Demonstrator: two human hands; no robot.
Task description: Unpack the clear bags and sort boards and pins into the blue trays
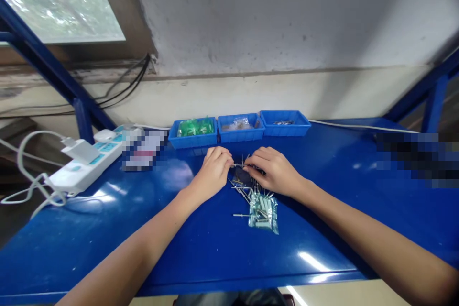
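the grip of the left hand [214, 168] and that of the right hand [271, 168] are both pinched, fingertips closed, on a slim metal pin [238, 165] held level between them over the blue tabletop [201, 253]. just below, partly hidden by the right hand, lies a heap of similar pins [244, 195]. nearer the person, a translucent packet [263, 213] of small pieces adjoins the heap, a loose pin [238, 215] at its left edge. beyond, three blue bins [244, 136] stand in a row; at far left lies a white power strip [81, 174].
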